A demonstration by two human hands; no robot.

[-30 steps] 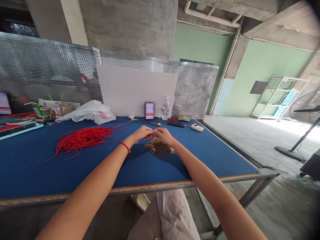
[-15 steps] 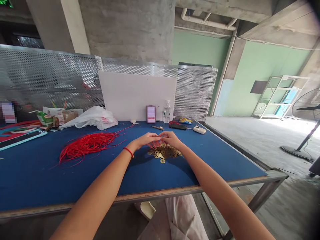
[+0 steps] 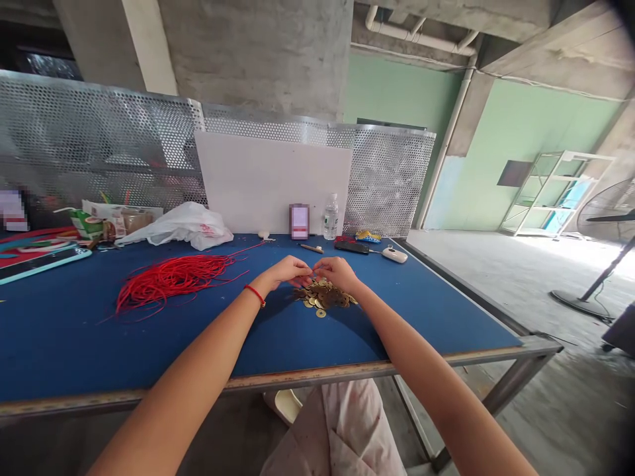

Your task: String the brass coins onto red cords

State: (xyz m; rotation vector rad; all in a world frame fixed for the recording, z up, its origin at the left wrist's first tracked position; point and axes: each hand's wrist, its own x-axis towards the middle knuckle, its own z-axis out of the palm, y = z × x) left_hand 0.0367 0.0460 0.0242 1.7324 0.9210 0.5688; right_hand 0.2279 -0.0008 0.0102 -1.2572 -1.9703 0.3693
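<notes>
My left hand (image 3: 289,270), with a red cord bracelet at the wrist, is closed in a pinch above a pile of brass-coloured coins (image 3: 325,297). Its fingertips meet those of my right hand (image 3: 337,270), which is also pinched closed. Whatever lies between the fingers is too small to make out. The coins look round, and some show a hole in the middle. One coin (image 3: 321,313) lies at the near edge of the pile. To the left of my hands, a loose bundle of red cord (image 3: 173,281) is spread on the blue tabletop (image 3: 198,350).
Along the back stand a phone (image 3: 299,221), a water bottle (image 3: 331,217) and a white plastic bag (image 3: 186,225). A pen (image 3: 312,248), a black device (image 3: 351,247) and a white device (image 3: 395,254) lie behind my hands. The table's front edge (image 3: 317,378) runs below my forearms.
The camera view has shifted slightly. My hands stay over the coins with fingertips together; the reddish traces seen between the fingers earlier are less visible now.
</notes>
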